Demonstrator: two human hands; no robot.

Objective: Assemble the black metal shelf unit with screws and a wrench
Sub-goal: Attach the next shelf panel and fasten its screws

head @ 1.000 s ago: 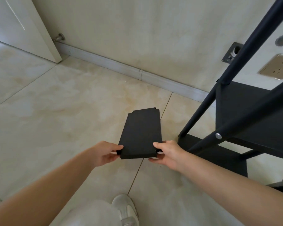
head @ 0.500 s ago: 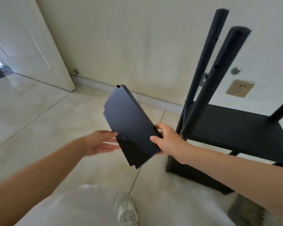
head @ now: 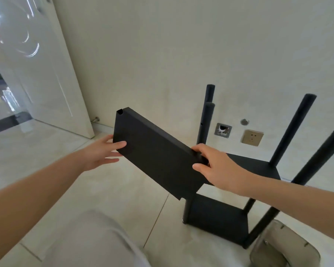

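Observation:
A black metal shelf panel (head: 154,153) is held in the air, tilted on its edge with its upper left corner raised. My right hand (head: 216,166) grips its right end, thumb on the near face and fingers over the top edge. My left hand (head: 102,151) touches the panel's lower left end with straight fingers. To the right stands the partly built black shelf unit (head: 220,222), with two shelves fitted between several upright round posts that rise above the upper shelf (head: 258,166).
A cream wall runs behind, with a socket (head: 252,137) and a metal wall plate (head: 223,130) low down. A white door (head: 46,74) stands open at the left. A grey padded seat (head: 283,247) sits at the bottom right. My trouser leg (head: 93,241) fills the lower middle.
The panel has been lifted from the floor and turned up onto its edge, moving toward the shelf unit. My view has risen, and the post tops now show.

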